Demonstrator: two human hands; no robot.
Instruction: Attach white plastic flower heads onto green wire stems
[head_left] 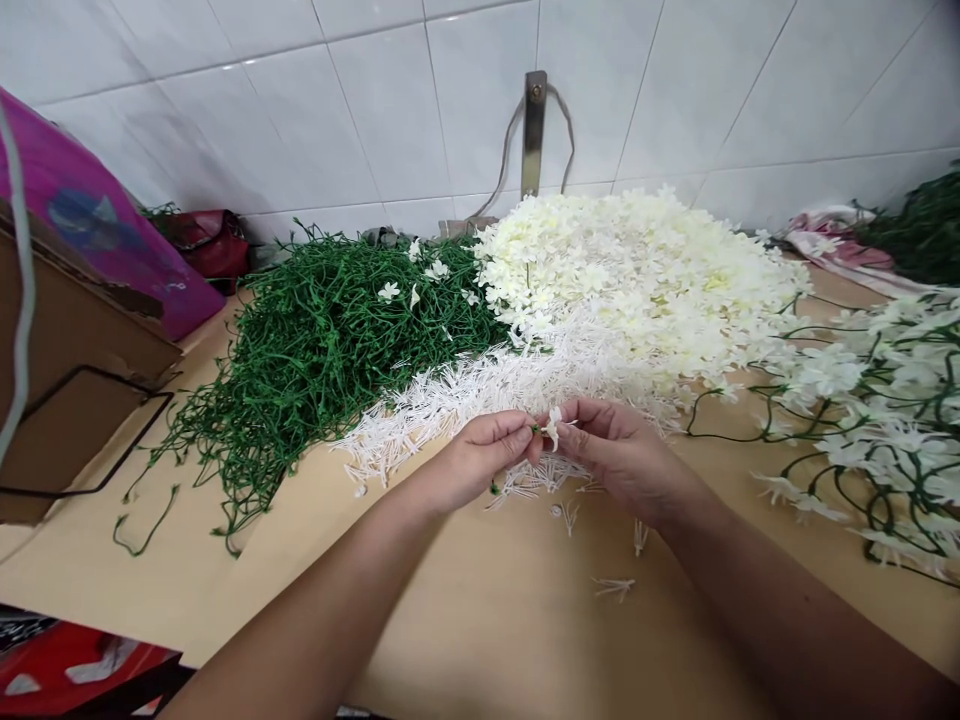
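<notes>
My left hand (499, 450) pinches a green plastic stem (535, 429), its tip showing beyond the fingers. Close against it, my right hand (611, 445) holds a small white artificial flower (553, 428) between thumb and fingers. The stem tip and the flower meet or nearly meet; I cannot tell how far they are joined. Behind the hands spreads a heap of thin white stamens (480, 390). A pile of green stems (337, 320) lies to the left, with a few white blossoms on it. Farther back on the right rises a mound of white flower heads (637, 270).
Stemmed white flowers (885, 420) lie at the right. A cardboard box (75, 380) with a black wire frame stands at the left, near a purple bag (112, 210) and a red pouch (214, 245). A tiled wall (360, 120) closes off the back.
</notes>
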